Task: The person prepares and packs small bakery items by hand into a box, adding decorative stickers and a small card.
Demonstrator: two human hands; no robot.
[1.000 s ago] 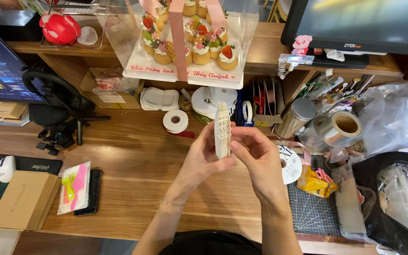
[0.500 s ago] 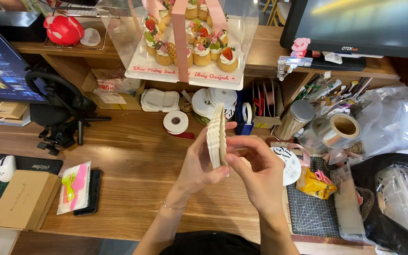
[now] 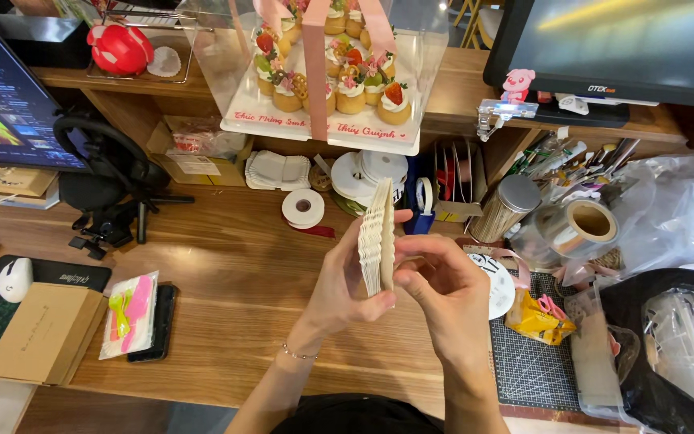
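The left hand grasps a stack of flat paper pieces, cream coloured and with scalloped edges, and holds it on edge above the middle of the table. The thumb lies on the near bottom of the stack and the fingers close around its back. The right hand is just beside it. Its thumb and forefinger are bent toward the right face of the stack and seem to pinch or peel the outer piece, but I cannot tell for sure if they hold one.

The pieces look thin and light. If the left grip becomes loose, the stack could fan open and several pieces could slide down to the table. If the right fingers pull too strongly, two pieces could come together, or an edge could bend.

Count: one stack in the hands; the number of pieces in it is too fine to tell. One clear cake box with a pink ribbon stands on the shelf at the far edge. One white tape roll lies on the table beyond the hands. One silver film roll lies at the right side. One mouse and one brown carton are at the near left corner.
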